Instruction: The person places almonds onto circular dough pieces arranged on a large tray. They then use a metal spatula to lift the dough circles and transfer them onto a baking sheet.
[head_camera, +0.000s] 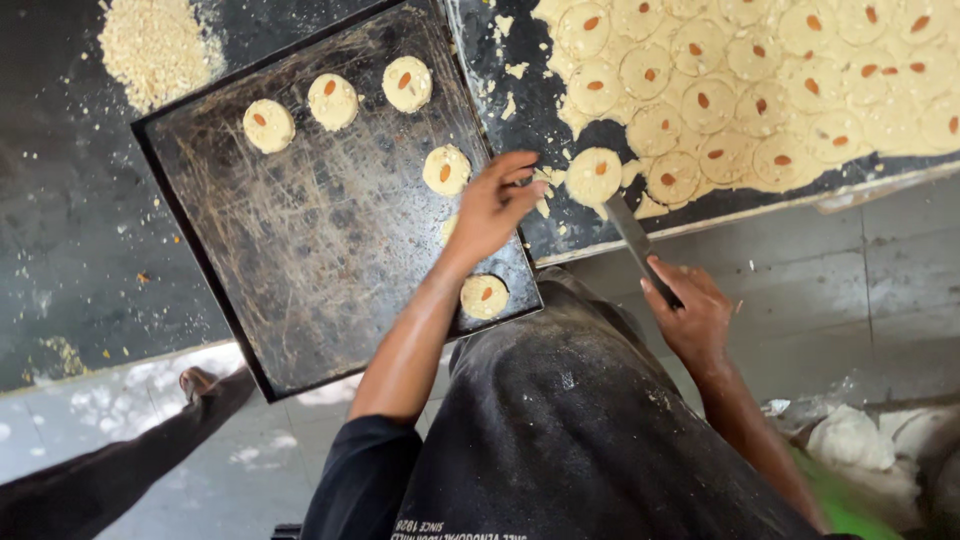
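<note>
**A:** While the flat metal spatula blade (628, 228) sits under the round pale dough disc with an almond slice on top (593, 175), keep it level. Right hand (693, 318) is clenched around the handle, low, off the counter edge. Long lever, so any wrist roll looks likely to tip the disc.

**B:** Where's the disc exactly?

**A:** At the near edge of the dark work counter (60, 220), just off the big sheet of stamped dough rounds (760, 90), right beside the tray's corner. Short hop.

**B:** Left hand?

**A:** Left hand (492, 208) hovers over the right side of the scuffed black rectangular baking tray (300, 250), fingers loosely curled toward the disc, thumb out. Not gripping anything I can see. Fingertips are near the disc, apart from it.

**B:** Tray state?

**A:** Six discs visible: three in a row along the far edge, one below them, one partly hidden under the left hand, one by the near right corner. Most of the tray is bare.

**B:** Advice?

**A:** My take: bring the blade tip low over the tray surface, let the left fingers steady the disc edge only and ease it off sideways. No pressing on the almond, since soft dough would probably dent. Keep spacing like the far row. Pile of pale crumbs (155, 45) at the far left is well clear, ignore it.
</note>
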